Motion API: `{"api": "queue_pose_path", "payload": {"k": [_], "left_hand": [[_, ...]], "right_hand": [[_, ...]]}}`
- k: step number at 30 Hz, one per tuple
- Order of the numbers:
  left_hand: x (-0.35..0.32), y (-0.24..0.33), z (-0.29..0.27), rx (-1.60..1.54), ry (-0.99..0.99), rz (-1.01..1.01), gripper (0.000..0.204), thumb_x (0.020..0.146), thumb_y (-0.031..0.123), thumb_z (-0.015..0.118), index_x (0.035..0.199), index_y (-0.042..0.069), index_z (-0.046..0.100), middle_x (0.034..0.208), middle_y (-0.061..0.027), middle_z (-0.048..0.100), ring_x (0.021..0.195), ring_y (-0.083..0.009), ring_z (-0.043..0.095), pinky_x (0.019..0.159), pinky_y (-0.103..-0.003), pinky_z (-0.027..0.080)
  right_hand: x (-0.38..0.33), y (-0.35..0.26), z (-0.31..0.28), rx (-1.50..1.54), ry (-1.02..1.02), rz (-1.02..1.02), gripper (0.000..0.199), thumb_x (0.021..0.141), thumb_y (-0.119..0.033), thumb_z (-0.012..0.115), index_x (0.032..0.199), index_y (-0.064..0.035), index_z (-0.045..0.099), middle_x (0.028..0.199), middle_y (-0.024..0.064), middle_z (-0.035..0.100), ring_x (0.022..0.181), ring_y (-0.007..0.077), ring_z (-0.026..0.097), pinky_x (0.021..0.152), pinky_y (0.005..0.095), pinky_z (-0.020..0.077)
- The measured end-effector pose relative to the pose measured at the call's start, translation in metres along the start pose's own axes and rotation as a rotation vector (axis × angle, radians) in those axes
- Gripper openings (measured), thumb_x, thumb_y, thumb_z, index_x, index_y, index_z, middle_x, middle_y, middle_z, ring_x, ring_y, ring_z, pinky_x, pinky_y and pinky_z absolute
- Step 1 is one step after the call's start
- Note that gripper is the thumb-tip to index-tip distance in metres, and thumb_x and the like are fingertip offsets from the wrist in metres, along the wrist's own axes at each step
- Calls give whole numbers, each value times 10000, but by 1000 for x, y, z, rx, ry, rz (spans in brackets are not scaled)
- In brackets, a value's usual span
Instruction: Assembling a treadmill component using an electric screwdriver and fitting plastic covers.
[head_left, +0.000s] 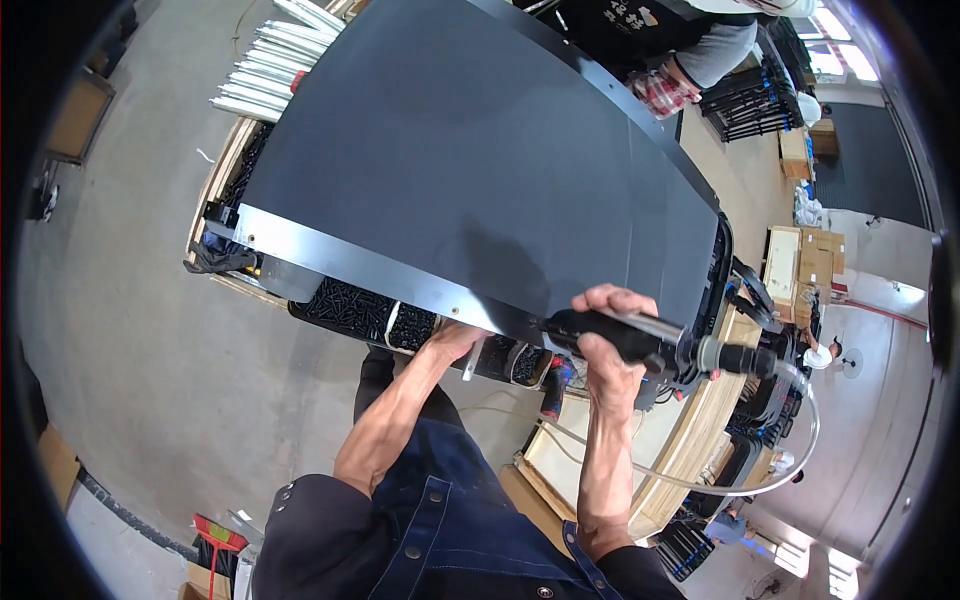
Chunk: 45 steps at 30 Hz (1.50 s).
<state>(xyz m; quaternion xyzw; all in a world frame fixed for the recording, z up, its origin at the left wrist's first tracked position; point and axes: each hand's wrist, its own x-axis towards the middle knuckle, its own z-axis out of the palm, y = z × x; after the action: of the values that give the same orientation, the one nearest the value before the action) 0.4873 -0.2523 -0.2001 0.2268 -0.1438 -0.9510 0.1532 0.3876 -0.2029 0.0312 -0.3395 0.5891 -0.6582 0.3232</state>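
My right hand [612,350] is wrapped round a black air screwdriver [640,338]. Its tip points left and meets or hovers just over the silver metal rail [345,265], I cannot tell which. That rail runs along the near edge of a large dark grey panel [450,130]. My left hand [458,338] reaches up to the rail's near edge, left of the screwdriver's tip. Its fingers go under the rail and are hidden. A clear air hose [740,490] loops down from the back of the screwdriver.
Below the near rail sit bins of black screws [350,303]. Silver tubes [270,70] are stacked at the far left. A co-worker's plaid sleeve [660,95] is by the far rail [610,85]. A wooden crate [660,470] stands at right.
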Motion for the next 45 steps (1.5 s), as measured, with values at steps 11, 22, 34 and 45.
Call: {"api": "queue_pose_path", "payload": {"k": [11, 22, 34, 45], "left_hand": [[-1, -41, -22, -71, 53, -7, 309, 887, 127, 753, 1172, 98, 636, 1035, 0, 634, 912, -133, 621, 700, -304, 535], [-12, -13, -23, 105, -22, -62, 177, 940, 151, 712, 1088, 67, 663, 875, -33, 657, 760, -126, 624, 684, -282, 531], [-115, 43, -118, 1380, 887, 379, 272, 906, 74, 675, 1167, 79, 601, 1020, -222, 696, 954, -439, 669, 793, -516, 528], [-61, 11, -50, -130, -89, -73, 398, 1015, 290, 594, 1254, -28, 594, 1251, -211, 650, 1146, -335, 649, 992, -482, 531]], "right_hand": [[-1, 13, -10, -93, -93, -152, 433, 731, -16, 852, 1051, -78, 566, 1035, 138, 702, 1008, 284, 679, 1003, 512, 498], [0, 2, 4, -181, -264, -135, 780, 698, -123, 930, 1367, -64, 532, 1409, 266, 526, 1239, 375, 611, 1011, 459, 537], [-3, -18, 29, -289, 164, -119, 454, 770, 118, 719, 1173, -4, 547, 1135, 96, 527, 871, 167, 663, 821, 312, 560], [7, -46, 33, -96, 191, 77, 409, 770, 15, 809, 1133, -57, 637, 920, 77, 672, 827, 149, 649, 774, 299, 542]]}}
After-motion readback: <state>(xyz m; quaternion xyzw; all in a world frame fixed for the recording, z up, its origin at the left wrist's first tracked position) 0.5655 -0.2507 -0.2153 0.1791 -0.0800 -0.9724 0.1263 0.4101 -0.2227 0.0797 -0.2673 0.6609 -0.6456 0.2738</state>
